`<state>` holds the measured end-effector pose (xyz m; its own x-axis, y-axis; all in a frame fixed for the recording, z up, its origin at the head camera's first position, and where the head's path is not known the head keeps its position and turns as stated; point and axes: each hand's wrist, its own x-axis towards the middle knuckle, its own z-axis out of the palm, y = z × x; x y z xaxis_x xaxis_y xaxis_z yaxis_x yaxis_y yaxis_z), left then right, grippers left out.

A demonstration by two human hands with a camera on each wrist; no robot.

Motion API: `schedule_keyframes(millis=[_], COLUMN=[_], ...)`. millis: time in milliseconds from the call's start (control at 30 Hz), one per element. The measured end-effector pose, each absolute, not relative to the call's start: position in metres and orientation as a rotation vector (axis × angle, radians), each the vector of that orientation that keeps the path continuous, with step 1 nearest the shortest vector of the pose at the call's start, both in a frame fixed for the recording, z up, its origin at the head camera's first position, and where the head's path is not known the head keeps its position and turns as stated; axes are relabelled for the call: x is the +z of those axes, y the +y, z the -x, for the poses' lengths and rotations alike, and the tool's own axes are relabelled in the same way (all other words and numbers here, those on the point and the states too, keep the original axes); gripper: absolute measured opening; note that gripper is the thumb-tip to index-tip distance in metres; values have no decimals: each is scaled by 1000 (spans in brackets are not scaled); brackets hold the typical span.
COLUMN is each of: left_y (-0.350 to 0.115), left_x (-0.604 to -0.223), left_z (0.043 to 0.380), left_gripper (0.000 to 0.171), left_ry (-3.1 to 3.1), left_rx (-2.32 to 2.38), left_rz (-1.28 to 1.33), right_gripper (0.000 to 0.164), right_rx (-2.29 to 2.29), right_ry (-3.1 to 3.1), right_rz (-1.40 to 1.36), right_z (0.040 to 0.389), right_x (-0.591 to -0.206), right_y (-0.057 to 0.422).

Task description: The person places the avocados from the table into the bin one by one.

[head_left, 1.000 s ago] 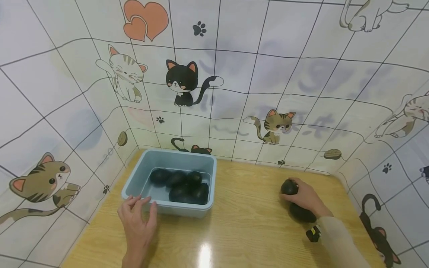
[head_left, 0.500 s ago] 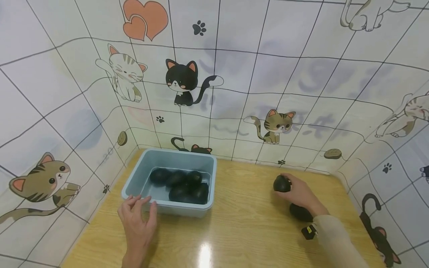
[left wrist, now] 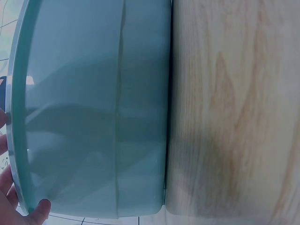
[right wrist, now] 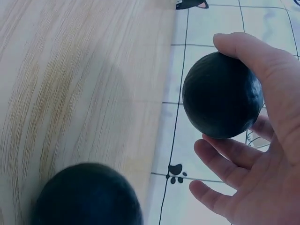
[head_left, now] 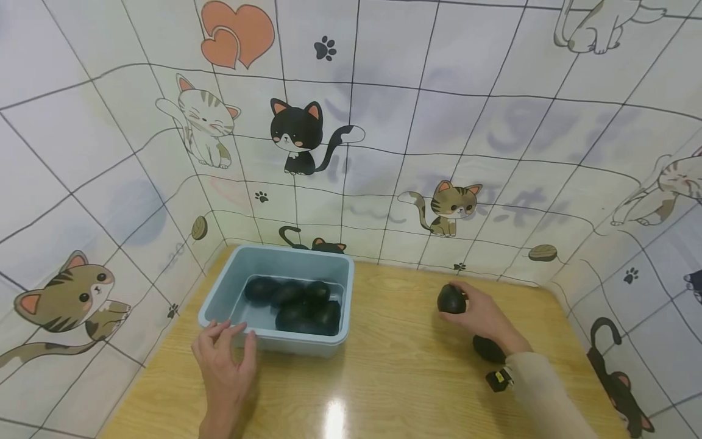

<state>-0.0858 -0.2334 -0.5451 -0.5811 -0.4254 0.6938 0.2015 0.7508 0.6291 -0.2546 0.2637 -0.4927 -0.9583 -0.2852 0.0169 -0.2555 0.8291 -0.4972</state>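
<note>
A dark, almost black avocado [head_left: 452, 299] is held by my right hand [head_left: 481, 312] over the table's right side. In the right wrist view, the thumb lies along one side of the held avocado [right wrist: 222, 95] and fingertips touch the opposite side. A second avocado [head_left: 488, 349] lies on the table beneath the right wrist. My left hand [head_left: 226, 363] grips the front left rim of a pale blue plastic bin [head_left: 296, 335], fingers over the edge and thumb against the outer wall [left wrist: 84, 117]. Several dark avocados [head_left: 298, 314] lie inside the bin.
The wooden table [head_left: 395, 366] meets tiled-pattern walls [head_left: 384, 140] with cat drawings at the back and both sides. The bin stands at the back left, near the corner. A small black device [head_left: 498, 380] sits at the right wrist.
My right hand has lifted the avocado and carried it left, away from the one on the table. My left hand and the bin stay in place.
</note>
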Motion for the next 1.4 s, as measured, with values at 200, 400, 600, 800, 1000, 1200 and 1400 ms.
schedule_keyframes(millis=[200,400,600,800,1000,1200,1400], left_y=[-235,-234,-233,-233,-232,-230,-230], left_x=[-547,-547,-547,-546,-545,-544,-542], left_z=[85,85,84,84,84,84,83], left_gripper=[24,24,23,21,20,20,19], left_ry=[-2049,-2044,-2063,-2054,-2029,-2041,-2026], left_rx=[-863,-865,-877,-872,-861,-871,-876], left_rz=[-185,-178,-202,-207,-192,-207,-193], right_gripper=[89,83,86,85,85,86,89], right_rx=[-848,-910,-902,-908,-895,-896,-880], right_ry=[2951,2941,2927,2912,2913,2906,2898], right_rz=[512,588,609,616,647,680,697], right_z=[250,247,245,244,245,245,246], right_x=[-487,-482,-479,-477,-475,-472,-467], right_y=[250,237,228,220,214,209,201])
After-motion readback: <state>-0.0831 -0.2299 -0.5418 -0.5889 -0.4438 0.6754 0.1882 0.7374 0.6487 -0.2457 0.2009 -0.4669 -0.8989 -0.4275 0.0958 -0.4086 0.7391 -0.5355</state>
